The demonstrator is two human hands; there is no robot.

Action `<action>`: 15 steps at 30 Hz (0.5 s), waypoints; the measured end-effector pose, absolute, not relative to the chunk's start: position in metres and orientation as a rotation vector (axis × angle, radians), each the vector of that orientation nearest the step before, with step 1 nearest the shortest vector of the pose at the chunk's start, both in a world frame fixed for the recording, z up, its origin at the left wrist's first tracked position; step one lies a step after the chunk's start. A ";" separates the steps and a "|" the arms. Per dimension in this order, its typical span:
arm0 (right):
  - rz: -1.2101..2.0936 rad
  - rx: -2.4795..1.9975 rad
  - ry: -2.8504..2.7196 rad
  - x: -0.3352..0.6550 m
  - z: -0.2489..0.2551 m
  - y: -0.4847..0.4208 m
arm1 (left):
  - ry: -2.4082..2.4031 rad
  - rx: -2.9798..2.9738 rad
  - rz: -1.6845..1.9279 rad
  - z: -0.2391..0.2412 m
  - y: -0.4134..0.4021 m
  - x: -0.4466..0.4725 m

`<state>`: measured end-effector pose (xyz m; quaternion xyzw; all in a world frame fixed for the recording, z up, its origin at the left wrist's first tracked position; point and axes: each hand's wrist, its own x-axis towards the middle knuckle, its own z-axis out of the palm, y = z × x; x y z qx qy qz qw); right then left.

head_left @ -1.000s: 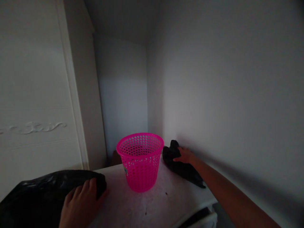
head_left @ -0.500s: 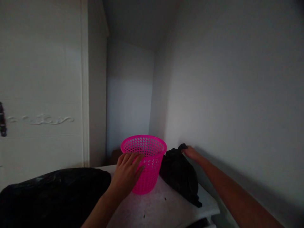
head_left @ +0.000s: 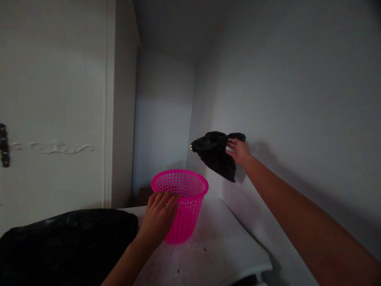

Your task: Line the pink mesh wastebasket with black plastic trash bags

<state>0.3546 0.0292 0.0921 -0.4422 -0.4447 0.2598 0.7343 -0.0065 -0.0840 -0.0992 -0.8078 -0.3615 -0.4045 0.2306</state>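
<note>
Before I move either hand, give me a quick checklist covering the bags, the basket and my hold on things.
1. Right hand holding the small black bag: ok, at its gathered end.
2. Small bag off the white tabletop: ok, it hangs in the air.
3. Pink basket upright: ok, standing on the tabletop.
4. Left hand on the basket: ok, at its near rim.
5. Basket's bottom bare inside: cannot tell, hidden.
6. Large black bag closed: cannot tell, its opening isn't visible.

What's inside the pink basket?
Only the far inner wall of the pink basket shows; its near wall and the left hand hide the bottom and anything lying there.
</note>
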 end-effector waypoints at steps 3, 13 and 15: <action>0.590 -0.546 -0.949 0.321 0.140 0.044 | -0.986 -2.192 -1.128 -0.103 -0.084 -0.006; 0.787 -0.513 -0.741 0.228 0.137 0.072 | -1.041 -2.211 -0.963 -0.096 -0.093 -0.018; 0.779 -0.618 -0.856 0.220 0.110 0.074 | -1.031 -2.212 -0.972 -0.093 -0.095 -0.021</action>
